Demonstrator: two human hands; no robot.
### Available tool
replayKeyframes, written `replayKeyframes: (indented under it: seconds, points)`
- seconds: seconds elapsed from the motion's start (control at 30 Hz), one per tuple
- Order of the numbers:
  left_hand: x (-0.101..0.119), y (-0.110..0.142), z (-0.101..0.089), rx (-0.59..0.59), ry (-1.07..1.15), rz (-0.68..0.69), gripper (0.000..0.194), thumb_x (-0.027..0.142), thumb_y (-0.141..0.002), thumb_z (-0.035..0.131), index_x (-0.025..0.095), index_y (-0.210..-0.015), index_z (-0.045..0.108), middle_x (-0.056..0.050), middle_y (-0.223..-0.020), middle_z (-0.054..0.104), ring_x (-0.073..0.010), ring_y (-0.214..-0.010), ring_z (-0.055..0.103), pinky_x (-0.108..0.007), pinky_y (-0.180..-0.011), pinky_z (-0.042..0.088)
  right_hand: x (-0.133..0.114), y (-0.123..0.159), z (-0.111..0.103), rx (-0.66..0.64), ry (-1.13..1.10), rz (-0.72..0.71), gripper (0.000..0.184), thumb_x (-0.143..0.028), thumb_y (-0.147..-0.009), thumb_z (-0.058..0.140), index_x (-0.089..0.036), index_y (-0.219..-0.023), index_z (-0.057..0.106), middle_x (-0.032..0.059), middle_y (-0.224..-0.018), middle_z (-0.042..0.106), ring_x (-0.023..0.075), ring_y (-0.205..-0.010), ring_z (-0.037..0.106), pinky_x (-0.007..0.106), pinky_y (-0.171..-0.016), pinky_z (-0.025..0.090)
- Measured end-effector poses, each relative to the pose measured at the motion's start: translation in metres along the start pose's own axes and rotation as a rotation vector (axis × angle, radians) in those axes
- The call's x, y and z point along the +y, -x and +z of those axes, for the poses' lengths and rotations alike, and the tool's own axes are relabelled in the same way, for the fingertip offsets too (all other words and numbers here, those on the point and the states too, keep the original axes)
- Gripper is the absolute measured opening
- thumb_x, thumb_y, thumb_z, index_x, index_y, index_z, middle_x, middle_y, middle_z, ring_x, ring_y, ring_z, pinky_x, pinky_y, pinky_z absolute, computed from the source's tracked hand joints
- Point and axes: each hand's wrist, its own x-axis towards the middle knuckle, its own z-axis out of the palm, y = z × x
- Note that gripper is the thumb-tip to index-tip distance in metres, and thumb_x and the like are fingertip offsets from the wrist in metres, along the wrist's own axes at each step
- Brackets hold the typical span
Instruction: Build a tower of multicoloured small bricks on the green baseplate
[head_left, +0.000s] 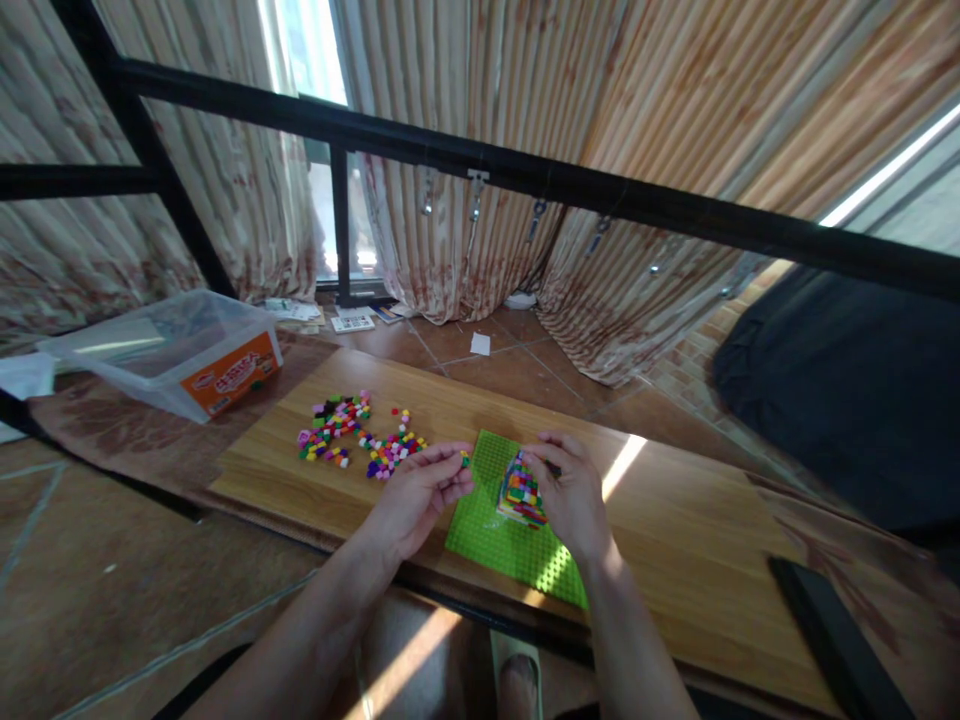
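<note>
My left hand (424, 490) pinches small toy building bricks (465, 459), green and yellow, between thumb and fingertips. It is just left of a green studded baseplate (487, 540). A small multicoloured brick structure (523, 488), with stepped sides, stands on that baseplate. Bent over the structure's right side is my right hand (574, 490), its thumb and index finger closed together at the top edge. Whatever those fingertips hold, if anything, is hidden. Beyond my left hand lie loose bricks (394, 452) in many colours, and a second heap (330, 430) spreads farther left.
A wooden board (675, 540) carries the bricks and baseplate. At the left stands a clear plastic box (165, 350) with an orange label. A dark flat object (836, 635) lies at the right end. A black metal rail (510, 170) crosses in front of the curtains (480, 90).
</note>
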Motion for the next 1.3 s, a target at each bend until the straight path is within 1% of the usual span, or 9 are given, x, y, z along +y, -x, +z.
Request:
replayKeyframes:
  seconds: [0.13,0.27,0.33,0.5,0.7,0.9,1.07,1.2,1.3]
  points:
    - [0.001,0.0,0.0,0.014,0.002,-0.013,0.014,0.007,-0.073,0.066,0.011,-0.086,0.069,-0.001,-0.067,0.062,-0.0066,-0.06,0.06,-0.02,-0.065,0.054,0.002,0.0,0.0,-0.017,0.002,0.034,0.018,-0.033,-0.082,0.057,-0.025,-0.086,0.073,0.0071,-0.106,0.061,0.0214,-0.104,0.055,0.041,-0.092,0.043]
    - [0.002,0.0,0.001,0.013,0.003,-0.006,0.014,0.007,-0.073,0.066,0.011,-0.086,0.069,-0.001,-0.066,0.062,-0.0063,-0.059,0.06,-0.019,-0.065,0.054,0.005,-0.001,0.004,0.013,-0.091,0.141,0.015,-0.032,-0.076,0.062,-0.024,-0.081,0.073,0.0061,-0.106,0.063,0.0201,-0.099,0.059,0.039,-0.091,0.044]
    - [0.003,0.0,0.001,0.013,0.004,-0.008,0.014,0.007,-0.073,0.065,0.01,-0.086,0.069,-0.001,-0.066,0.061,-0.0064,-0.059,0.06,-0.019,-0.064,0.054,0.006,-0.003,0.007,0.03,-0.169,0.232,0.015,-0.032,-0.073,0.065,-0.022,-0.081,0.073,0.0059,-0.102,0.066,0.0196,-0.094,0.062,0.038,-0.087,0.047]
    - [0.004,0.002,-0.001,0.006,0.011,-0.004,0.014,0.005,-0.073,0.065,0.01,-0.086,0.07,-0.001,-0.068,0.061,-0.0061,-0.059,0.06,-0.019,-0.063,0.054,0.004,-0.006,0.011,-0.007,-0.474,0.51,0.03,-0.034,-0.063,0.073,-0.018,-0.088,0.07,0.0041,-0.083,0.071,0.0173,-0.07,0.066,0.032,-0.066,0.053]
    - [0.005,0.003,-0.002,-0.017,-0.001,0.006,0.015,0.007,-0.072,0.067,0.01,-0.086,0.07,-0.001,-0.07,0.062,-0.0061,-0.059,0.06,-0.019,-0.063,0.054,-0.001,-0.011,0.008,-0.061,-0.734,0.693,0.035,-0.031,-0.049,0.081,-0.017,-0.08,0.071,0.0023,-0.069,0.072,0.0156,-0.059,0.065,0.027,-0.057,0.052]
    - [0.004,0.003,-0.003,-0.015,-0.01,0.013,0.015,0.007,-0.072,0.067,0.01,-0.087,0.07,-0.001,-0.07,0.062,-0.0063,-0.06,0.059,-0.019,-0.063,0.054,-0.005,-0.012,0.007,-0.056,-0.738,0.717,0.034,-0.03,-0.047,0.082,-0.017,-0.077,0.072,0.0024,-0.067,0.072,0.0156,-0.058,0.065,0.027,-0.057,0.052]
    - [0.002,0.002,-0.003,-0.002,-0.051,0.002,0.016,0.01,-0.071,0.069,0.011,-0.087,0.07,-0.001,-0.068,0.061,-0.0068,-0.059,0.059,-0.019,-0.061,0.052,-0.008,-0.01,0.007,-0.048,-0.656,0.693,0.036,-0.033,-0.049,0.081,-0.016,-0.079,0.072,0.0032,-0.067,0.071,0.0157,-0.057,0.065,0.026,-0.054,0.051]
    - [0.001,0.003,-0.003,-0.01,-0.062,0.01,0.017,0.012,-0.071,0.069,0.011,-0.088,0.069,-0.001,-0.07,0.061,-0.0066,-0.059,0.058,-0.019,-0.06,0.051,0.0,-0.007,0.006,-0.042,-0.647,0.612,0.038,-0.036,-0.055,0.079,-0.017,-0.087,0.072,0.0038,-0.076,0.073,0.0163,-0.064,0.066,0.028,-0.059,0.053]
    - [0.0,0.003,-0.002,-0.017,-0.055,0.014,0.018,0.013,-0.07,0.07,0.011,-0.088,0.069,-0.001,-0.069,0.061,-0.0065,-0.058,0.058,-0.018,-0.059,0.049,0.005,-0.006,0.001,0.067,-0.643,0.517,0.039,-0.036,-0.059,0.078,-0.019,-0.093,0.071,0.0048,-0.087,0.073,0.0171,-0.073,0.067,0.03,-0.067,0.053]
